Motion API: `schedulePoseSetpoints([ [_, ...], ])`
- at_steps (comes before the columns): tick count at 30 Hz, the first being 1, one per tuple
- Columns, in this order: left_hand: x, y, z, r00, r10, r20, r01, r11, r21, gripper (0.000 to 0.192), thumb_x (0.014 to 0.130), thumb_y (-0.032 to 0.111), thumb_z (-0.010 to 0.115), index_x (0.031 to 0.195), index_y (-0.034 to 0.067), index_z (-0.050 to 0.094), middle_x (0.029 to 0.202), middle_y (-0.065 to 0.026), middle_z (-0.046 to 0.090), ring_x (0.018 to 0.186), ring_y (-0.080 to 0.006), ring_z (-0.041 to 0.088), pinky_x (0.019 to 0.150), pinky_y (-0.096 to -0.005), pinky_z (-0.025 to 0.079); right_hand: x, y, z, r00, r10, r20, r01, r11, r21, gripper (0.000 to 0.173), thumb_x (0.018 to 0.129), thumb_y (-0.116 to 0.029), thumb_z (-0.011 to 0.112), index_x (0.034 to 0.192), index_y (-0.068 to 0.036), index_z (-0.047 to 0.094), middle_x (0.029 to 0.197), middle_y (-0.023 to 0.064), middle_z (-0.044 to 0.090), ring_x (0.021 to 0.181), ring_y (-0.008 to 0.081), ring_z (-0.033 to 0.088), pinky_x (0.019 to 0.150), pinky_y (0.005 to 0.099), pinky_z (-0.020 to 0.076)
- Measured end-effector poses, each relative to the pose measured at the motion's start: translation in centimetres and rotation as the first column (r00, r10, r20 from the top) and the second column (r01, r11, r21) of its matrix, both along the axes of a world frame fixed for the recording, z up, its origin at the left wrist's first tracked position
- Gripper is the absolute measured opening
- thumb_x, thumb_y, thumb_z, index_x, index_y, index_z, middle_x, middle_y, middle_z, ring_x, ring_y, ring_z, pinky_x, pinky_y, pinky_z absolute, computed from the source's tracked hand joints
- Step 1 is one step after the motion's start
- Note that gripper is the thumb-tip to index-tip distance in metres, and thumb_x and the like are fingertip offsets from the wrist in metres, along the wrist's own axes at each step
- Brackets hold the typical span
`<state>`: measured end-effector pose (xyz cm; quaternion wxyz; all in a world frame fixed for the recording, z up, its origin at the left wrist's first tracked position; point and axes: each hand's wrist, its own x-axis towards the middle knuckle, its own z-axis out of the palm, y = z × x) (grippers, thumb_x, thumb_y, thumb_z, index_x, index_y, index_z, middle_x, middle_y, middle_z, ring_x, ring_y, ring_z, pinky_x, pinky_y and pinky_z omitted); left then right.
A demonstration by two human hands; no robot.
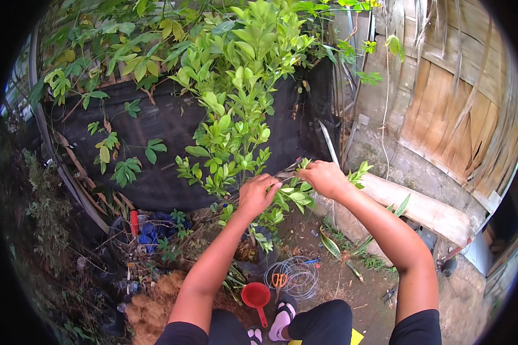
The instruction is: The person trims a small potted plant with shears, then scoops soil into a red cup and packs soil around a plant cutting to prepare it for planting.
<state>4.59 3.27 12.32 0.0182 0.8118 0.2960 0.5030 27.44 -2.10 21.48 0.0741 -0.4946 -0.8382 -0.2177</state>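
Observation:
A bushy potted shrub (235, 125) with glossy green leaves, resembling a young citrus, stands before me. My left hand (257, 195) pinches a thin side branch (286, 179) near the stem. Farther right along it, my right hand (323, 177) has its fingertips closed near the leafy end. Whether a wire runs along this branch between my hands I cannot tell. Leafy shoots (295, 196) hang just below both hands. The shrub's dark pot (254, 256) sits on the soil, partly behind my left forearm.
Near my feet lie a coil of wire (300, 280), orange-handled scissors (279, 280) and a red plastic dipper (256, 295). Brown coir fibre (155, 302) is heaped at left. Black sheeting (155, 129) hangs behind the shrub; a wooden plank (418, 209) rests at right beside the wall.

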Motion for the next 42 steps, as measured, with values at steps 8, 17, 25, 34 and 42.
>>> schedulePoseSetpoints([
  [8,-0.4,0.1,-1.4,0.976,-0.009,0.217,0.03,0.995,-0.091,0.01,0.095,0.016,0.067,0.095,0.006,0.071,0.093,-0.0096,0.071,0.081,-0.0301,0.069,0.072,-0.0383,0.054,0.3,1.1,-1.9,0.98,0.037,0.198,-0.079,0.975,0.209,0.03,0.083,-0.017,0.063,0.111,-0.02,0.073,0.093,0.0022,0.068,0.099,0.0237,0.067,0.072,0.0382,0.0588],
  [17,-0.1,-0.8,0.3,0.993,0.054,-0.105,-0.045,0.996,0.082,0.023,0.095,0.027,0.066,0.112,0.013,0.071,0.107,-0.0049,0.073,0.101,-0.0294,0.067,0.086,-0.0416,0.053,1.3,0.7,-2.2,0.996,-0.042,0.079,0.028,0.986,0.166,0.03,0.083,-0.018,0.064,0.11,-0.024,0.076,0.096,-0.0004,0.07,0.105,0.0225,0.066,0.073,0.0366,0.0598],
  [25,-0.7,0.4,1.0,0.954,-0.021,-0.298,0.004,0.998,-0.055,0.024,0.09,0.034,0.073,0.099,0.012,0.076,0.095,-0.0037,0.071,0.091,-0.0268,0.063,0.085,-0.0375,0.053,1.0,0.3,-2.5,0.999,-0.048,0.002,0.047,0.989,0.138,0.032,0.084,-0.016,0.062,0.112,-0.024,0.076,0.097,0.0034,0.071,0.107,0.0288,0.067,0.075,0.0395,0.0607],
  [34,-2.0,0.0,0.5,0.93,-0.064,-0.361,0.134,0.976,0.171,0.049,0.075,0.032,0.085,0.123,0.026,0.075,0.089,-0.0005,0.065,0.083,-0.0233,0.059,0.083,-0.036,0.051,-0.3,0.8,-5.3,0.993,-0.079,0.09,0.065,0.987,0.15,0.023,0.083,-0.017,0.065,0.103,-0.017,0.076,0.095,0.0067,0.072,0.111,0.0292,0.064,0.078,0.0425,0.0583],
  [42,-2.8,0.0,-0.2,0.909,-0.044,-0.414,0.095,0.99,0.103,0.062,0.066,0.039,0.086,0.126,0.033,0.072,0.09,0.0021,0.074,0.076,-0.0191,0.066,0.08,-0.0369,0.052,-0.8,-0.8,-6.6,0.988,-0.116,0.104,0.106,0.99,0.094,0.027,0.087,-0.017,0.063,0.111,-0.015,0.074,0.1,0.0091,0.071,0.118,0.0306,0.059,0.093,0.0527,0.0494],
])
